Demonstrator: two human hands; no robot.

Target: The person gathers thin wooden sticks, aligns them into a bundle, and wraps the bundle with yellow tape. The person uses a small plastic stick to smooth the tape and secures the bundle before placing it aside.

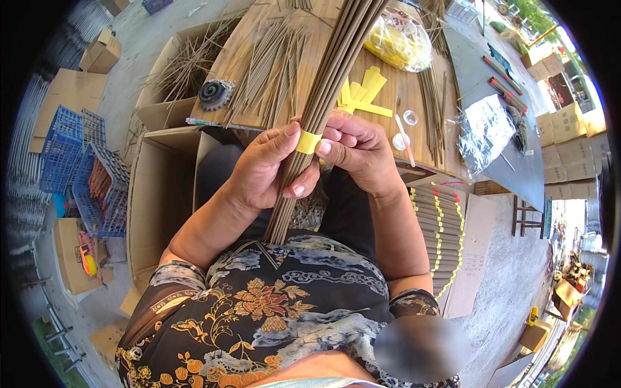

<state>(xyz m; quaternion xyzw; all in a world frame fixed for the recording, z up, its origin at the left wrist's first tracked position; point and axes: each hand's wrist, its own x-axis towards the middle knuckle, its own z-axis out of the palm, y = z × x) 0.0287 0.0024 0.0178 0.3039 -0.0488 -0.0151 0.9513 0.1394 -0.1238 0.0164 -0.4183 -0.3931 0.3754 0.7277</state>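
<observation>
A long bundle of brown incense sticks [336, 61] slants up and away from my lap across the table's near edge. Around its lower part sits a yellow paper band [308, 141]. My left hand [265, 161] is closed around the sticks just below and beside the band, thumb on top. The thumb and bent fingers of my right hand [362, 152] pinch the band's right side. Just beyond the right hand, several yellow paper strips [365, 94] lie fanned out on the wooden table [381, 136].
Loose sticks [272, 64] are strewn over the table beside a dark toothed disc [217, 95]. A plastic bag of yellow strips [400, 40] lies farther back. A brush [405, 139] rests near a small white lid. Banded bundles [436, 226] lie at right; an open carton [162, 200] stands at left.
</observation>
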